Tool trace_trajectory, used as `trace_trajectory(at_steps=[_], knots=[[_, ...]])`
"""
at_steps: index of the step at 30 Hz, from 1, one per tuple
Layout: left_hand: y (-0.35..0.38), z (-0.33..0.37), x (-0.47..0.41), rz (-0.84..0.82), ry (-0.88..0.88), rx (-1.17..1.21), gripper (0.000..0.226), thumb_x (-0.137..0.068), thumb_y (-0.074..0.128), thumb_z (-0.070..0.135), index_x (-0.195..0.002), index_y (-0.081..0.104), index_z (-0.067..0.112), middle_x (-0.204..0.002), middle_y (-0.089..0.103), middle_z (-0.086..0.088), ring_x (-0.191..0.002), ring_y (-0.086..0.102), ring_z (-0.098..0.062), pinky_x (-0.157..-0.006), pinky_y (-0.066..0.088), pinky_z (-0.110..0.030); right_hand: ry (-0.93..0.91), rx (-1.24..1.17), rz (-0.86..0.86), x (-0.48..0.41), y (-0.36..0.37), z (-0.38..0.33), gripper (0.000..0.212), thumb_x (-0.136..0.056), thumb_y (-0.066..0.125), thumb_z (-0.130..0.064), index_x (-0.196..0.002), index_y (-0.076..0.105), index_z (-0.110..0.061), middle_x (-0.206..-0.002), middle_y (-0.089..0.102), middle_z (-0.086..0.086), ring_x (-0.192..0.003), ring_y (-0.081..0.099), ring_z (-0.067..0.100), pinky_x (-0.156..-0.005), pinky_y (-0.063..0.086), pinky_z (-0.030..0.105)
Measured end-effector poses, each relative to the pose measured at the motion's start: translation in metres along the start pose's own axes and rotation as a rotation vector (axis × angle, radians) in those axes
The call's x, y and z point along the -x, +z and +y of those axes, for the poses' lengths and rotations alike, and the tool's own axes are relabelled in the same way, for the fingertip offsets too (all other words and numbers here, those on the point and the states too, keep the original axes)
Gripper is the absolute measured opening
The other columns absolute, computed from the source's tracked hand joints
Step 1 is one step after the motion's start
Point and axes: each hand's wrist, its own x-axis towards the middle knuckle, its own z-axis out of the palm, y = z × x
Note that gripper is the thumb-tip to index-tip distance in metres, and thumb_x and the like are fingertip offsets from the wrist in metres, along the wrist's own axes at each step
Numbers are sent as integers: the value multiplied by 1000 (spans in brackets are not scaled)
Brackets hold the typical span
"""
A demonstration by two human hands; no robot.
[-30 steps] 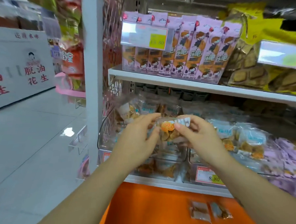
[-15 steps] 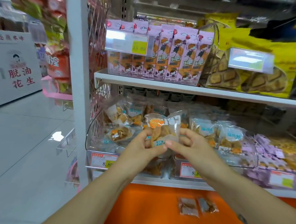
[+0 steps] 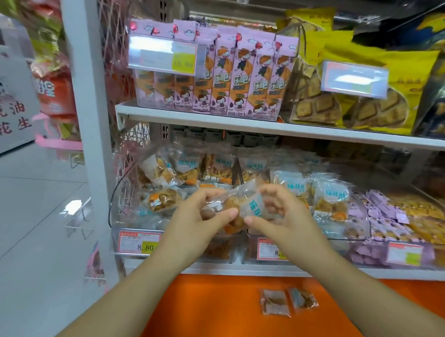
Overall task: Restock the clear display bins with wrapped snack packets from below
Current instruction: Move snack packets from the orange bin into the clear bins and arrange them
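At centre frame, one wrapped snack packet (image 3: 240,208), clear film with blue print and brown pieces inside. Held up in front of the clear display bins, about where the left bin (image 3: 136,221) meets the second clear bin (image 3: 341,235).

Pinched at its left end by the left hand (image 3: 200,218), thumb on the near side and fingers curled round the far side. Pinched at its right end by the right hand (image 3: 288,218), thumb tip pointing left against the film, fingers bent over the upper edge. Thumb tips near each other, not touching.

Behind the hands, the left bin piled with like packets. In the second clear bin, more of the same, blue-labelled. Further right, a heap of small purple packets (image 3: 386,218) in another clear bin.

On the bin fronts, red-bordered tags: at lower left a price label (image 3: 139,242) reading 8.80, and a second price label (image 3: 270,250) partly hidden by the right wrist.

Below, across the lower centre, an orange ledge (image 3: 203,311). On it, right of the middle, two small wrapped packets (image 3: 275,302) lying flat side by side, well apart from the hands.

Above, on a white shelf (image 3: 244,123), a row of upright pink snack boxes (image 3: 236,73) with a clear price tag (image 3: 163,54) in front. Yellow biscuit bags (image 3: 374,106) just to their right.

At left, a white shelf upright (image 3: 82,109), with pale floor (image 3: 33,223) beyond it.
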Motion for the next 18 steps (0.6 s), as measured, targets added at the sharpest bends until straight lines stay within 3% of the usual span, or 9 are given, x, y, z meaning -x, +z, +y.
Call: trace_trajectory(at_steps=[3,5,8,13,18], knots=[[6,-7,-14,-37,-6,-134,41,-86,67,28,-123,49,34,-114,59,20,-93,61,6,-81,50,-17,-24,57,118,-24,-21,10,38,-79,74,-15,-96,51,-40,-95,61,-19,-90,59,-6,-77,49,15],[7,-15,-26,-51,52,-386,47,-89,64,30,-132,46,33,-120,55,18,-106,54,2,-94,42,-20,-30,140,237,-46,-36,21,34,-80,73,-13,-99,52,-32,-93,59,-20,-87,57,-1,-78,49,19],[13,-24,-40,-114,220,-722,39,-92,58,32,-131,53,32,-132,51,12,-124,44,-8,-108,31,-28,7,285,273,-75,-42,39,32,-82,71,-16,-106,52,-26,-95,57,-14,-91,55,6,-74,42,17],[29,-34,-53,-241,278,-918,34,-95,46,46,-127,54,42,-147,33,16,-137,26,-11,-117,11,-42,86,493,239,-111,-33,66,44,-83,71,-25,-123,53,-18,-119,62,6,-110,57,23,-89,48,31],[28,-38,-65,-290,263,-907,26,-91,48,52,-113,60,45,-144,30,19,-136,27,-9,-117,0,-45,91,911,55,-133,-39,61,46,-84,68,-32,-125,53,-14,-125,61,10,-115,55,30,-97,45,44]])
